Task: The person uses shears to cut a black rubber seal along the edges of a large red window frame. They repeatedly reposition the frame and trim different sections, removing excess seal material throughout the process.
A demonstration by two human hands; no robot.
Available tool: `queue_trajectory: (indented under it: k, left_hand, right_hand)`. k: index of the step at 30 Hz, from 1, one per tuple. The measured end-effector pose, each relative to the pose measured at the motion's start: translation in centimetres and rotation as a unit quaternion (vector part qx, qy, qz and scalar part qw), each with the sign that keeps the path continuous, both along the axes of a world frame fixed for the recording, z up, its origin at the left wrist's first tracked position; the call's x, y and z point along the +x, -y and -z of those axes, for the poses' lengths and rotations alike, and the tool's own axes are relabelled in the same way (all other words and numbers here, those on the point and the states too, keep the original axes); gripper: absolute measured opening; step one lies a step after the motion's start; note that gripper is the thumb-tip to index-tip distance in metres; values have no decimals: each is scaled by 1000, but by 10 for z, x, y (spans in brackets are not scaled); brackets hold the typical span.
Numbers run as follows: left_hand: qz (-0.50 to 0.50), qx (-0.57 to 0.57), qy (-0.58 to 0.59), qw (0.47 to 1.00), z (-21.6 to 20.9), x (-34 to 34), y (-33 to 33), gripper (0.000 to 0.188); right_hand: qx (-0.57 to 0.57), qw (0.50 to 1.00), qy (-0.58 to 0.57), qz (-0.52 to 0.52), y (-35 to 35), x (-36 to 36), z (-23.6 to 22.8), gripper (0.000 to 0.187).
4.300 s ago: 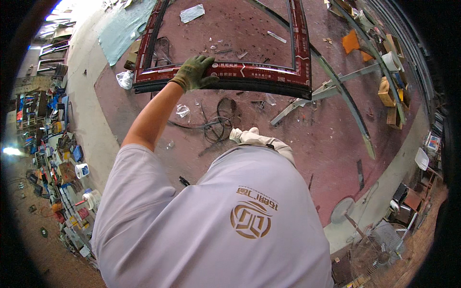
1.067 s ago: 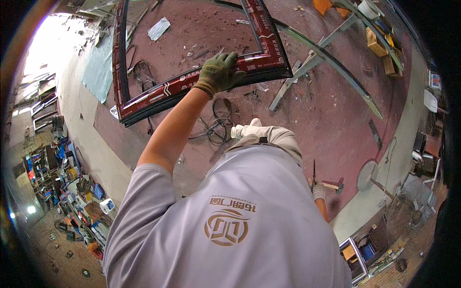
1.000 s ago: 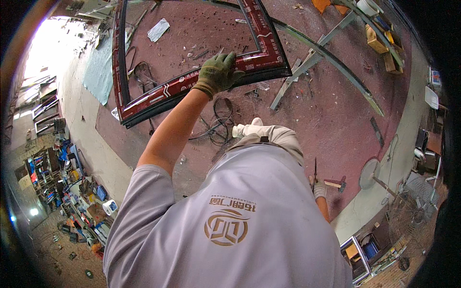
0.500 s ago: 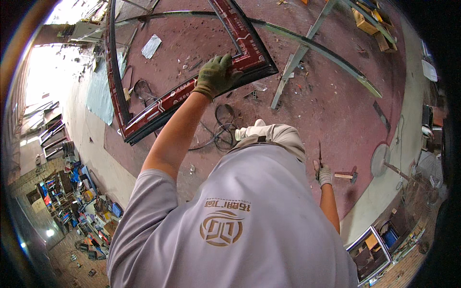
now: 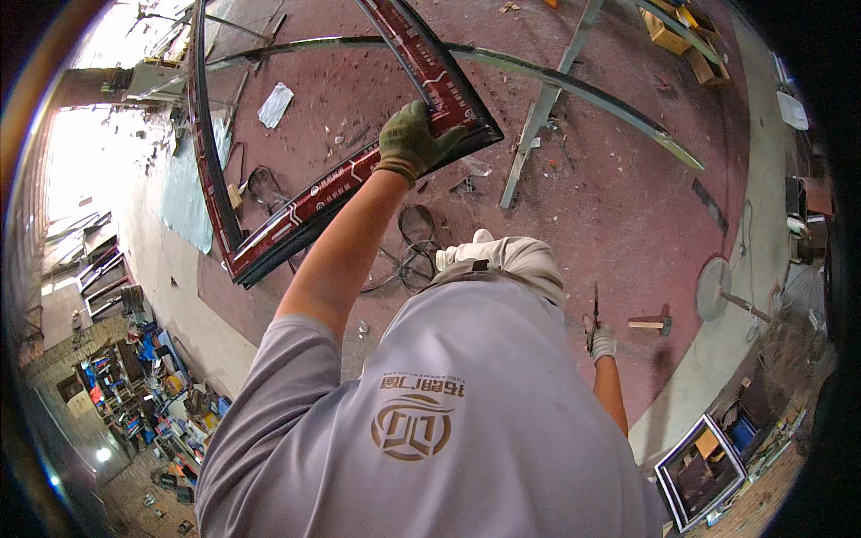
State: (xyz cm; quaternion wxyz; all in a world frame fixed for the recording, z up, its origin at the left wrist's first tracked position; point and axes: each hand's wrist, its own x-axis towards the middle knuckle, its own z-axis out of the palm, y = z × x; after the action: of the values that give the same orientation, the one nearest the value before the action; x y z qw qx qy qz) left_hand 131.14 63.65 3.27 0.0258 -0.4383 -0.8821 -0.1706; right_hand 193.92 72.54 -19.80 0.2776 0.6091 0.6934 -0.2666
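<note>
My left hand (image 5: 414, 143), in a green work glove, grips the lower rail of a large dark window frame (image 5: 305, 199) close to its right corner. The fingers reach over the rail and the thumb points toward the corner. Red printed protective film covers the frame's faces, and black edging runs along it. Low on my right side, my right hand (image 5: 603, 341), in a pale glove, is closed on a thin dark rod-shaped tool (image 5: 595, 303) that points away from me. Its exact kind is too small to make out. A hammer (image 5: 651, 325) lies on the floor just right of that hand.
Long metal bars (image 5: 545, 108) cross on the reddish floor beyond the frame. Black cable (image 5: 414, 247) lies coiled below it. A round-based stand (image 5: 715, 289) is at the right, cardboard boxes (image 5: 668, 36) at the far right, and cluttered tools and parts (image 5: 148, 386) at the left.
My left hand has shifted along the rail toward the corner, its thumb now stretched out. The frame sits slightly farther left in view. My right hand still holds the tool, with little movement.
</note>
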Motion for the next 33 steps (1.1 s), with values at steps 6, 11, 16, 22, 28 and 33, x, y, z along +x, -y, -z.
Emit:
queue_trajectory:
  k: [6,11,16,22,28,33]
  left_hand:
    - [-78,-73,26,994,-14,14,-16,74]
    - [52,55,-88,993,-18,24,-21,75]
    - [306,-4,-111,946,-18,4,-53,31]
    - [336,-145,-84,927,-21,2,-79,17]
    - [318,-195,-119,920,-13,-1,-88,21]
    - [377,-126,-163,903,-10,-11,-96,20]
  right_hand:
    - [6,1000,-20,-21,0,-5,23,71]
    - [21,998,-53,21,7,-10,36,77]
    - [61,997,-39,-10,18,0,41,79]
    - [2,995,-33,93,39,13,43,83]
    - [-24,995,8,93,55,7,10,85]
    - [-30,989,-6,143,62,11,-14,81]
